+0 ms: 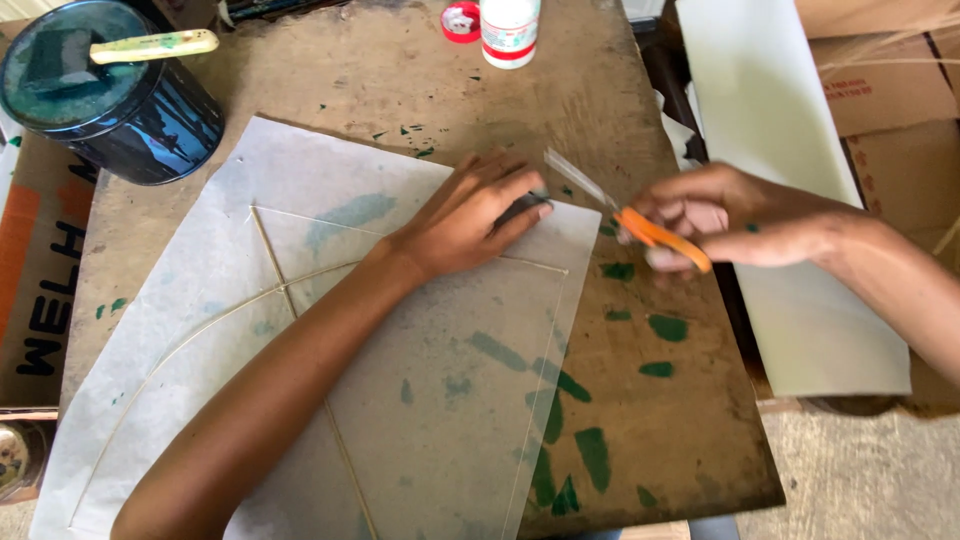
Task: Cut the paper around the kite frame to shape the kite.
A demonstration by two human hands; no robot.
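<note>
- The left hand (470,215) lies flat, fingers stretched out and grasping nothing, pressing the sheet of thin paper (400,380) to the wooden board (660,420) near the sheet's upper right corner.
- The right hand (725,215) is clenched around the orange handles of the scissors (625,215), centre right of the frame.
- The scissors' long axis slants from lower right to upper left; the blades point up-left and look slightly parted, just beside the left fingertips.
- The paper fills the lower left and centre, with thin sticks (300,330) crossing it.
- A dark round tin (110,90) sits upper left.
- A white bottle with a red band (508,30) stands at top centre, a small red-and-white lid (461,20) beside it.
- Brown cardboard boxes (880,80) are at upper right.
</note>
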